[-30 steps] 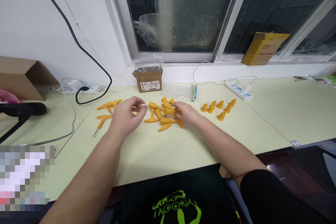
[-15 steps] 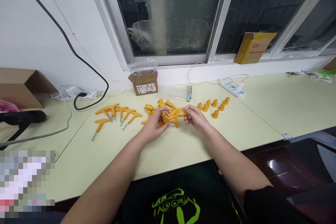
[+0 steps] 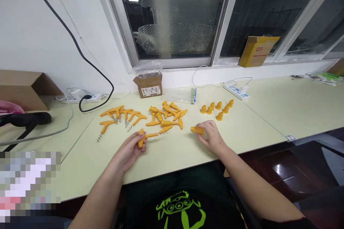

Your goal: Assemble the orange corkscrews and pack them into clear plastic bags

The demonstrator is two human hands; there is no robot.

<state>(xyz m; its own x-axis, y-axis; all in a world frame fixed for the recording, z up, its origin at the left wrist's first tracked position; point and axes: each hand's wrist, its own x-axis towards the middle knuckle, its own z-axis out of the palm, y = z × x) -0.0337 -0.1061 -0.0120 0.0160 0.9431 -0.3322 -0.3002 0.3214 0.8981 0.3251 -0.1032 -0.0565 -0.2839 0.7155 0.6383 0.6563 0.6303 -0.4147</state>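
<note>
My left hand (image 3: 133,149) is closed around the handle of a yellow T-handled corkscrew (image 3: 142,139), its shaft pointing right. A yellow sleeve (image 3: 197,130) is gripped by the fingers of my right hand (image 3: 212,136), well apart from the corkscrew. Between and beyond both hands lies a pile of yellow corkscrews with sleeves (image 3: 166,114). To the left, several bare corkscrews (image 3: 107,124) show their metal spirals. Several loose yellow sleeves (image 3: 219,116) stand upright at the right.
Behind the pile are a small open cardboard box (image 3: 149,85) and a clear plastic bag (image 3: 178,94). Power strips (image 3: 237,91) lie along the wall. A black cable (image 3: 97,73) hangs at the left, near a large cardboard box (image 3: 18,89).
My hands have moved apart and nearer to me from the pile. The corkscrew in my left hand and the sleeve in my right are now separate.
</note>
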